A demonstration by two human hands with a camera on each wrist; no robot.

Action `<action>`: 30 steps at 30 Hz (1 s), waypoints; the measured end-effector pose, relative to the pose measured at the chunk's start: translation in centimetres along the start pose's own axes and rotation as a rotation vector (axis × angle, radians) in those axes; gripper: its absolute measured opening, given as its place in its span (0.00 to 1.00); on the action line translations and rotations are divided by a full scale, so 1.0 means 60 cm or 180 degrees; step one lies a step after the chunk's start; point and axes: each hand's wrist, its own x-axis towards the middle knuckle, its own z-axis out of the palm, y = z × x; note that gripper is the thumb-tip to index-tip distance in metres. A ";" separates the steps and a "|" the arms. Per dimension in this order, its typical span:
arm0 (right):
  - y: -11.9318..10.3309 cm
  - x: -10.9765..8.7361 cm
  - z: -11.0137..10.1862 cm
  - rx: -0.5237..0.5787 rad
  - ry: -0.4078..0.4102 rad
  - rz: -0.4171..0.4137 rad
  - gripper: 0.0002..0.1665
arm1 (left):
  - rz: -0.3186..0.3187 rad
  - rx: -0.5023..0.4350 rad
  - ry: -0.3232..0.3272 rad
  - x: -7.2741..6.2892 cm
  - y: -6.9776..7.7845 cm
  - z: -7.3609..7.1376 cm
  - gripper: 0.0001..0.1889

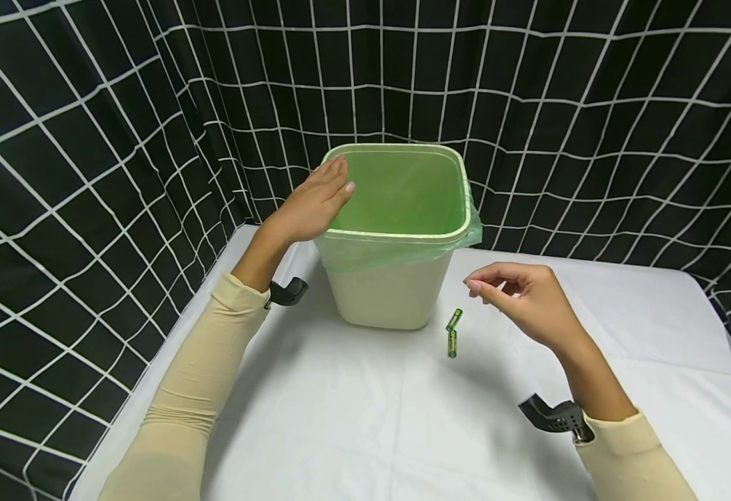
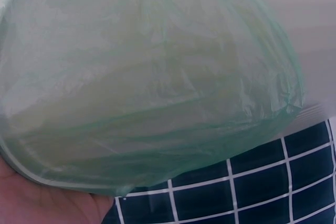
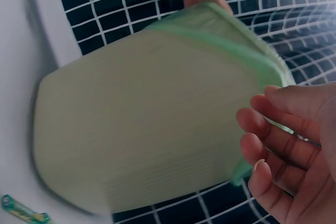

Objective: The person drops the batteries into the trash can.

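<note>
A cream trash bin [image 1: 387,292] stands upright on the white-covered table, lined with a thin green bag [image 1: 397,254] folded over its rim. My left hand [image 1: 317,200] rests on the bin's left rim with straight fingers; in the left wrist view, part of that hand [image 2: 50,203] shows beside the liner. To the right of the bin my right hand [image 1: 522,299] hovers over the table. Its fingers [image 3: 281,140] are loosely bent, with nothing visible between them. Two small green batteries lie almost end to end below it, an upper battery [image 1: 454,319] and a lower battery [image 1: 452,344].
White cloth covers the table [image 1: 353,417]. Black fabric with a white grid [image 1: 528,104] hangs behind the bin and along the left side. Each wrist wears a black camera mount, such as the right mount [image 1: 553,415].
</note>
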 end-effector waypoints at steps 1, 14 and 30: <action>0.004 -0.003 0.002 0.0002 -0.0012 0.0032 0.06 | 0.0002 -0.0004 0.0002 -0.001 0.001 0.000 0.33; 0.063 -0.035 0.035 0.0023 -0.0184 0.0393 0.04 | -0.0014 0.0025 -0.0008 -0.002 -0.001 -0.001 0.32; 0.137 -0.051 0.084 0.0021 -0.0345 0.0574 0.05 | -0.0012 0.0007 -0.0013 -0.004 0.002 0.000 0.32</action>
